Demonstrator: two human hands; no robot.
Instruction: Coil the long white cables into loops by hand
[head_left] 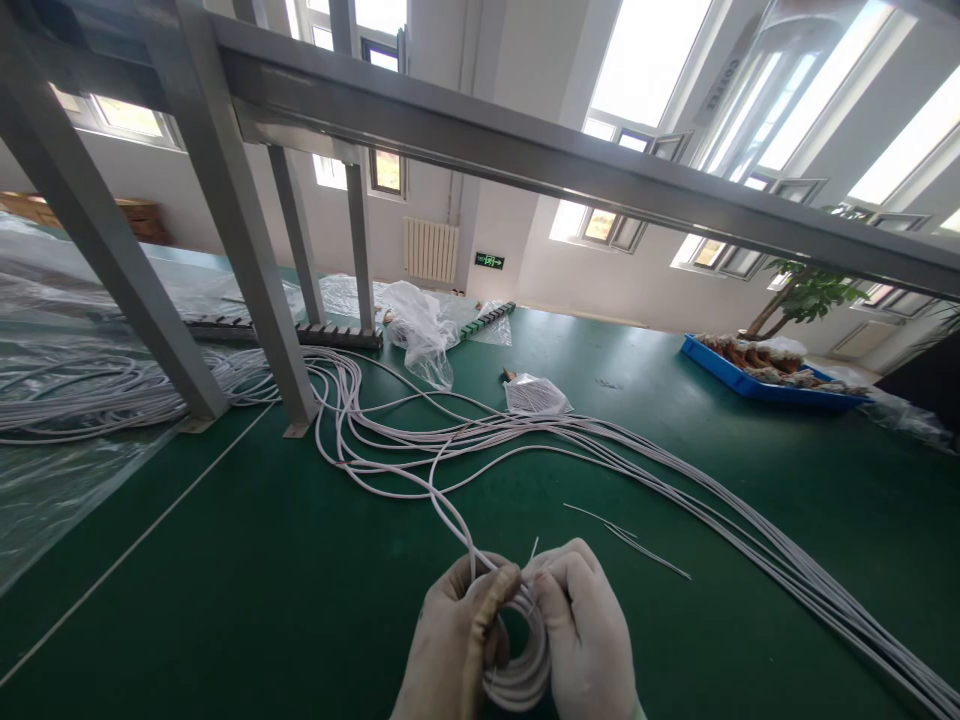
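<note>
Both of my hands wear pale gloves and hold a small coil of white cable (pixel 521 680) low in the middle of the view. My left hand (pixel 461 630) is closed round the coil's left side, thumb across the top. On the upper right of the coil my right hand (pixel 585 620) pinches with thumb and fingertips, and a thin end sticks up beside them. Two strands run from the coil up to the long white cables (pixel 480 430) spread over the green surface. Several thin loose ties or wires (pixel 637 545) lie to the right of my hands.
Grey metal posts (pixel 247 250) stand on the green surface (pixel 225 560) at the left, joined to a beam (pixel 525 150) overhead. Clear plastic bags (pixel 424 335), a small bagged bundle (pixel 536 395) and a blue tray (pixel 750 385) lie farther back.
</note>
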